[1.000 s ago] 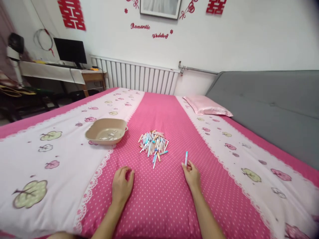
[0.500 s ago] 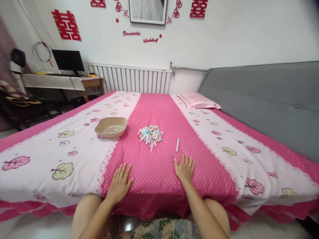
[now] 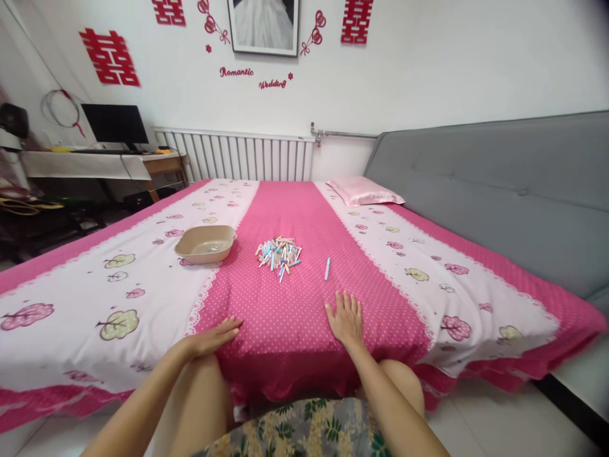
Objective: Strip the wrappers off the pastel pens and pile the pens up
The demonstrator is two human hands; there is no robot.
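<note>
My left hand (image 3: 212, 337) lies open at the near edge of the pink bed cover (image 3: 285, 317), fingers stretched toward the right. My right hand (image 3: 346, 318) rests flat and open on the cover, fingers spread. Neither holds anything. A single blue-and-white pen (image 3: 327, 268) lies just beyond my right hand. A heap of small coloured pens (image 3: 278, 251) sits in the middle of the bed. Left of the heap stands a beige bowl (image 3: 205, 244).
A pink pillow (image 3: 364, 190) lies at the far right by a grey headboard (image 3: 499, 190). A white radiator (image 3: 238, 156) runs along the wall. A desk with a monitor (image 3: 114, 124) stands at the far left. My knees and a floral garment (image 3: 304, 428) show below.
The view has pulled back from the bed. My right hand let go of the single pen and flattened out. My left hand uncurled and slid to the bed's edge.
</note>
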